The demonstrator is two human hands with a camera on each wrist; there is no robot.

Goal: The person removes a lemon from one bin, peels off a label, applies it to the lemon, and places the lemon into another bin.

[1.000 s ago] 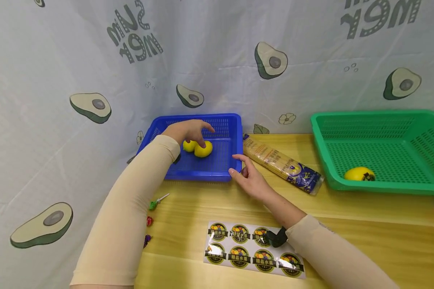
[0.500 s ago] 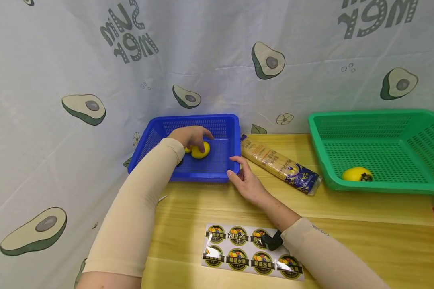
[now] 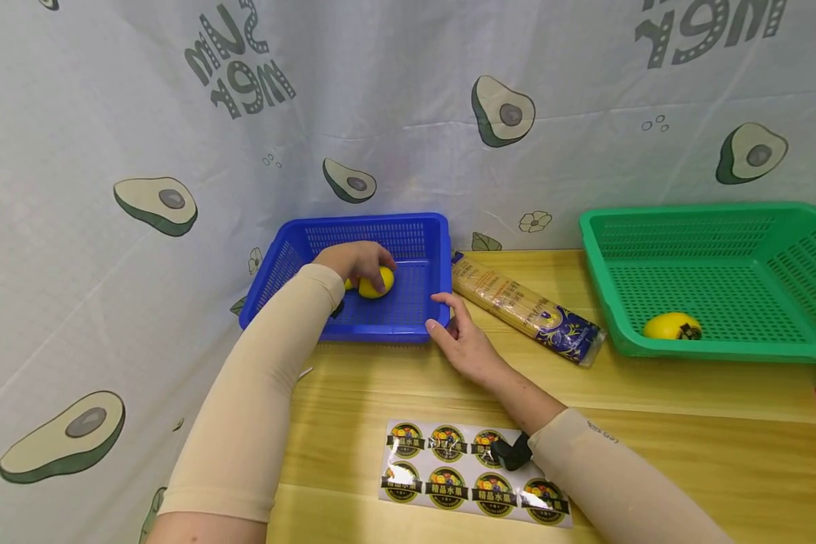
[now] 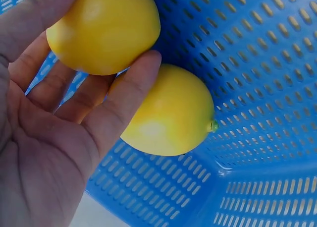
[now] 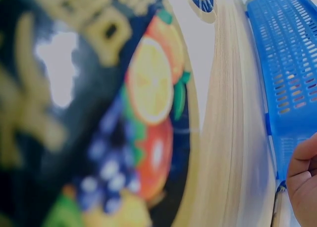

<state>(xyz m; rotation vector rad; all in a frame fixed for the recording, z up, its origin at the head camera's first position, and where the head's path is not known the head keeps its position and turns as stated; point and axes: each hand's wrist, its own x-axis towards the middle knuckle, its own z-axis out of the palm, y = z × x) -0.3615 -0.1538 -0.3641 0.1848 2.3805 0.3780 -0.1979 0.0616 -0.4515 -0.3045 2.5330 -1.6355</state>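
Note:
Inside the blue basket (image 3: 408,330), my left hand (image 3: 355,261) grips a yellow lemon (image 3: 386,279) from above. The left wrist view shows thumb and fingers spread around this smooth lemon (image 4: 106,31). A second lemon (image 4: 171,113), with a green nub at its tip, lies on the basket floor beside it, close against my fingertip. In the head view it is mostly hidden behind my hand. At the basket's front right corner, my right hand (image 3: 472,347) holds the rim between thumb and curved index finger.
A sheet of round fruit stickers (image 3: 462,472) lies in front, partly under a black device (image 3: 513,453) at my right wrist. Right of the blue basket is a noodle packet (image 3: 523,306). The green basket (image 3: 714,350) holds a lemon (image 3: 672,326) with a dark sticker.
My left hand has lowered from above the lemons and its fingers have closed around one. The left sleeve now covers the small sweets on the table. My right hand stays at the basket corner.

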